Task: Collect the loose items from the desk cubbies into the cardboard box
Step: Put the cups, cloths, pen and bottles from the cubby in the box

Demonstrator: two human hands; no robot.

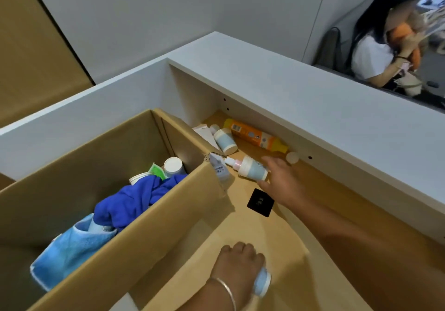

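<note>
Reaching into the cubby under the white shelf [301,89], the right hand [284,183] is spread open with its fingers [269,161] just touching or almost touching a small pale blue cup [254,171] lying on its side on the tabletop [252,233]. Nothing is gripped in that hand yet. The left hand [238,262] is down near the bottom of the view, fingers curled around another little blue cup [262,281], so that one is already held.

The cups look like light paper or thin plastic, so easy to lift but easy to crush too. I'd guess a gentle wrap around the middle of the body works best, since it's on its side and would probably roll if poked. A tiny bottle with a pink collar [234,162] lies right beside its rim, close enough to get knocked.

Further back in the cubby there's a 3rd blue cup [225,141] on its side, an orange bottle [255,136] lying flat against the back, some white packets [204,131], and a small round white cap [292,158]. The orange bottle looks like the heaviest piece, probably slick plastic, best grabbed around its body.

The cardboard box [144,214] sits on the tabletop just left of the cubby, flaps open. Inside it: a blue cloth [134,202], a light blue towel [72,245], a white tub [173,166], a green packet [157,171] and a paper cup [138,178]. Plenty of room left by the look of it.

A black square thing [260,202] lies flat on the tabletop; can't tell what it is.
</note>
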